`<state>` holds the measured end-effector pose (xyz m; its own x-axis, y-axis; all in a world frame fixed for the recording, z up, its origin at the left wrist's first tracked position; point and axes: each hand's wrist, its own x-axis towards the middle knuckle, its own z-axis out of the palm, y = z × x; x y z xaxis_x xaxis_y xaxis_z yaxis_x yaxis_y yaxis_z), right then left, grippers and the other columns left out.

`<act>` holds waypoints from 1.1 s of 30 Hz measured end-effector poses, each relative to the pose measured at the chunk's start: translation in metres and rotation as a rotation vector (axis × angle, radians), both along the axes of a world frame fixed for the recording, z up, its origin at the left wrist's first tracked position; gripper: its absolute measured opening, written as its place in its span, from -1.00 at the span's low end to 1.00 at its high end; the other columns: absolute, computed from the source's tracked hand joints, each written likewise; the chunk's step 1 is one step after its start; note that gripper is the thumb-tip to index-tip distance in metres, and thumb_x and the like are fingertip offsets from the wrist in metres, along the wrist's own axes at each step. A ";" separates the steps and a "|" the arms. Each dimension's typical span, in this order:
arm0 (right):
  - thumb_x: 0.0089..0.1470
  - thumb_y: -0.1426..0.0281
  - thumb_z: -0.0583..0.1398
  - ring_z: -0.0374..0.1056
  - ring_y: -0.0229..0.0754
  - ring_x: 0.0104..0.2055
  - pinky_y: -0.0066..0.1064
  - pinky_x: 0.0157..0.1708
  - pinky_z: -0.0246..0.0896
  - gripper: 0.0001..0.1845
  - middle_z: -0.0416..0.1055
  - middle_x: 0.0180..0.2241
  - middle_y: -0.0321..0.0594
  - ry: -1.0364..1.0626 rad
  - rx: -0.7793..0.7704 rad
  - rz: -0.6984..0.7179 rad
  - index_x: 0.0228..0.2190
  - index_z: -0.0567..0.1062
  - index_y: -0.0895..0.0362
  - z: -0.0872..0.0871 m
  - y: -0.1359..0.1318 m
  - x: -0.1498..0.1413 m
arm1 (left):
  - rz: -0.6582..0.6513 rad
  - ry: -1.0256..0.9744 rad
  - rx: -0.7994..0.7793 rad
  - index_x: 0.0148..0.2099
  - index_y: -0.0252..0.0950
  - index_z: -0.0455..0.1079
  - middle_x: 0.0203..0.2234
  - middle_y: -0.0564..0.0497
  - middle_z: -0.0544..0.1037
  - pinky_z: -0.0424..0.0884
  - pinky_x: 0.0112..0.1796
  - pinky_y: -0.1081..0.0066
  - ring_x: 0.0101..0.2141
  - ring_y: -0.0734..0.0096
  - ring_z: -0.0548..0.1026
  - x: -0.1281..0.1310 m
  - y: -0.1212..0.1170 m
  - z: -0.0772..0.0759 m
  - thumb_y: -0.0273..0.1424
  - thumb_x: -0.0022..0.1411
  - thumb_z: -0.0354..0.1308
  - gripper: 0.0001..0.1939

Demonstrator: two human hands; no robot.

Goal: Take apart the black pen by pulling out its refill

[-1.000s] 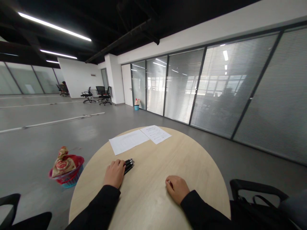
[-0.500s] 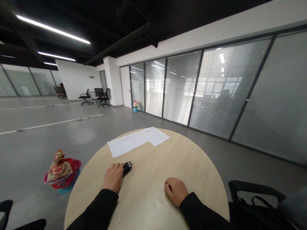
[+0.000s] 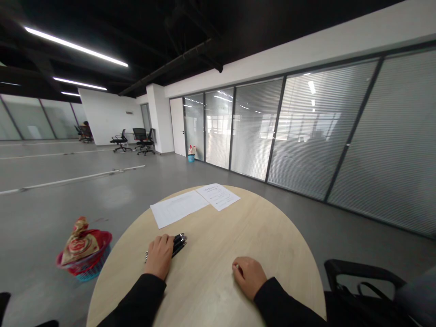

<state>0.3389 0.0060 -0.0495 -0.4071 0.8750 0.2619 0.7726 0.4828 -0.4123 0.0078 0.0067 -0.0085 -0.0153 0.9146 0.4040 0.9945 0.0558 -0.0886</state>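
Note:
On the round wooden table (image 3: 211,254), my left hand (image 3: 159,255) lies over a bundle of several black pens (image 3: 179,244) with its fingers closed around them. The pens' silver ends stick out on both sides of the hand, and their middles are hidden under it. To the right, apart from the pens, my right hand (image 3: 250,276) rests on the tabletop curled into a loose fist. A dark hollow shows between its thumb and fingers, with nothing visible in it.
Two printed paper sheets, a left one (image 3: 180,209) and a right one (image 3: 218,196), lie at the table's far edge. A basket (image 3: 90,268) holding a patterned bag stands on the floor at left. A black chair (image 3: 364,270) is close at the right.
The view has shifted slightly, so the table and basket sit a little lower and further left. Both hands keep nearly the same pose and place on the table.

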 end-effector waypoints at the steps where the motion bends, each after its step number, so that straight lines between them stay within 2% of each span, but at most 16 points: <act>1: 0.19 0.42 0.06 0.39 -0.18 -0.28 -0.43 -0.25 0.12 -0.76 0.52 -0.36 -0.21 0.001 0.001 -0.001 -0.35 0.53 0.11 0.000 0.000 0.000 | 0.001 0.006 0.021 -0.08 -0.34 0.46 -0.19 -0.22 0.51 0.25 -0.12 0.14 -0.15 0.01 0.38 0.000 -0.001 0.003 -0.55 0.33 -0.12 -0.68; 5: 0.20 0.43 0.06 0.39 -0.17 -0.28 -0.43 -0.24 0.13 -0.77 0.51 -0.37 -0.21 0.004 0.006 0.004 -0.35 0.52 0.11 0.000 0.000 -0.001 | -0.008 -0.026 0.132 -0.06 -0.33 0.43 -0.20 -0.21 0.51 0.28 -0.13 0.13 -0.17 0.01 0.39 0.003 -0.005 0.015 -0.48 0.37 -0.13 -0.70; 7: 0.19 0.43 0.06 0.39 -0.17 -0.27 -0.42 -0.22 0.14 -0.77 0.51 -0.37 -0.21 0.016 0.010 0.009 -0.35 0.52 0.12 -0.001 0.000 -0.001 | -0.074 -0.119 0.183 -0.08 -0.32 0.41 -0.22 -0.19 0.50 0.32 -0.14 0.14 -0.20 0.04 0.41 0.009 -0.006 0.018 -0.44 0.37 -0.13 -0.72; 11: 0.17 0.46 0.05 0.38 -0.15 -0.25 -0.39 -0.18 0.18 -0.78 0.48 -0.36 -0.18 0.092 0.029 0.024 -0.37 0.50 0.12 0.001 0.000 0.000 | -0.361 -0.460 0.208 -0.12 -0.25 0.35 -0.23 -0.14 0.50 0.39 -0.11 0.20 -0.19 0.13 0.45 0.034 -0.009 0.022 -0.34 0.38 -0.13 -0.76; 16: 0.13 0.46 0.07 0.36 -0.15 -0.26 -0.36 -0.19 0.23 -0.79 0.44 -0.32 -0.16 0.390 -0.002 0.036 -0.29 0.50 0.13 0.005 -0.002 -0.009 | -0.444 -0.861 0.111 -0.17 -0.21 0.32 -0.36 -0.04 0.49 0.44 -0.23 0.24 -0.32 0.21 0.47 0.079 -0.016 0.034 -0.16 0.36 -0.10 -0.72; 18: 0.11 0.39 0.12 0.36 -0.15 -0.26 -0.36 -0.21 0.26 -0.76 0.45 -0.25 -0.14 0.561 -0.087 0.061 -0.18 0.49 0.13 0.003 -0.002 -0.016 | -0.482 -1.032 0.053 -0.22 -0.21 0.31 -0.41 0.00 0.47 0.44 -0.28 0.27 -0.37 0.27 0.44 0.094 -0.015 0.035 -0.11 0.34 -0.07 -0.70; 20: 0.11 0.30 0.16 0.38 -0.15 -0.25 -0.37 -0.26 0.27 -0.66 0.46 -0.19 -0.12 0.744 -0.243 0.076 -0.07 0.45 0.12 -0.001 0.000 -0.023 | -0.517 -1.239 -0.036 -0.25 -0.22 0.32 -0.47 0.05 0.43 0.43 -0.32 0.31 -0.43 0.33 0.43 0.108 -0.013 0.030 -0.05 0.29 0.02 -0.67; 22: 0.10 0.21 0.20 0.38 -0.16 -0.27 -0.36 -0.27 0.27 -0.59 0.46 -0.25 -0.14 0.902 -0.394 0.144 -0.05 0.43 0.14 -0.007 0.003 -0.027 | -0.537 -1.477 -0.086 -0.24 -0.25 0.32 -0.49 0.08 0.42 0.42 -0.35 0.34 -0.44 0.36 0.44 0.118 -0.011 0.022 -0.02 0.19 0.15 -0.62; 24: 0.06 0.13 0.24 0.36 -0.20 -0.39 -0.39 -0.38 0.25 -0.56 0.42 -0.42 -0.23 1.023 -0.496 0.145 -0.12 0.45 0.17 -0.013 0.007 -0.028 | -0.551 -1.622 -0.145 -0.24 -0.26 0.32 -0.52 0.09 0.43 0.40 -0.35 0.36 -0.44 0.37 0.45 0.122 -0.009 0.011 -0.04 0.13 0.25 -0.61; 26: 0.00 0.09 0.28 0.28 -0.26 -0.52 -0.44 -0.48 0.17 -0.58 0.33 -0.56 -0.32 1.073 -0.527 0.101 -0.26 0.48 0.19 -0.017 0.011 -0.027 | -0.560 -1.673 -0.192 -0.27 -0.28 0.34 -0.52 0.08 0.45 0.36 -0.37 0.40 -0.45 0.38 0.44 0.121 -0.009 0.001 -0.08 0.08 0.31 -0.61; 28: -0.05 0.10 0.30 0.23 -0.29 -0.57 -0.46 -0.53 0.11 -0.59 0.30 -0.61 -0.35 1.099 -0.538 0.074 -0.34 0.49 0.20 -0.018 0.015 -0.025 | -0.566 -1.638 -0.263 -0.30 -0.29 0.36 -0.54 0.08 0.45 0.31 -0.40 0.44 -0.46 0.41 0.41 0.114 -0.008 -0.006 -0.11 0.05 0.34 -0.62; 33: -0.07 0.22 0.30 0.26 -0.26 -0.56 -0.44 -0.53 0.13 -0.68 0.37 -0.58 -0.28 1.067 -0.484 0.014 -0.32 0.57 0.21 -0.021 0.020 -0.016 | -0.583 -1.419 -0.350 -0.31 -0.33 0.44 -0.53 0.09 0.41 0.21 -0.45 0.46 -0.49 0.44 0.32 0.089 -0.005 -0.007 -0.04 0.02 0.32 -0.57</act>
<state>0.3233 0.0263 -0.0702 -0.1921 0.9743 0.1177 -0.0806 0.1039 -0.9913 0.0967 0.0012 -0.0157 0.1915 0.9711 0.1424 0.1514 -0.1725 0.9733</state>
